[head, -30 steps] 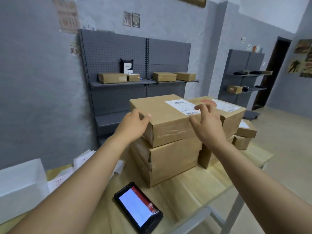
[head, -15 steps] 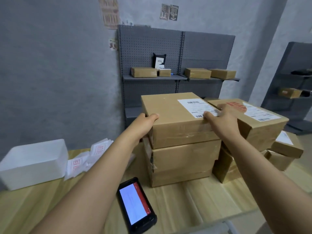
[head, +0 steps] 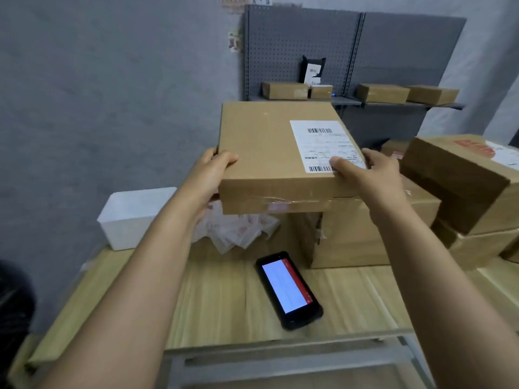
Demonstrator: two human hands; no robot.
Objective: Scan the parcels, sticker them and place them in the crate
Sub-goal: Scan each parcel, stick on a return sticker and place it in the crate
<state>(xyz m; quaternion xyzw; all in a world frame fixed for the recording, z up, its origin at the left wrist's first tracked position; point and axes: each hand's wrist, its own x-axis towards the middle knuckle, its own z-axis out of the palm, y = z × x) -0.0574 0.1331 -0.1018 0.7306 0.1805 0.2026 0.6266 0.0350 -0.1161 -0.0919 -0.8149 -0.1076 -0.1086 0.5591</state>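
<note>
I hold a flat brown cardboard parcel (head: pixel 261 153) with a white barcode label on its top right. My left hand (head: pixel 212 171) grips its left front corner, and my right hand (head: pixel 370 175) grips its right front corner, thumb on the label. The parcel is lifted and shifted left off the brown parcel (head: pixel 362 237) it lay on. A black handheld scanner (head: pixel 289 289) with a lit screen lies on the wooden table (head: pixel 224 310) below. Loose white stickers with red print (head: pixel 238 231) lie behind it.
A white foam box (head: pixel 132 217) stands at the table's back left. More stacked parcels (head: pixel 466 181) fill the right side. A grey pegboard shelf (head: pixel 351 66) with small boxes stands against the wall. The table's front edge is close below my arms.
Both hands have closed on the top parcel and pulled it left and toward me, off the stack. My view has swung left and down.
</note>
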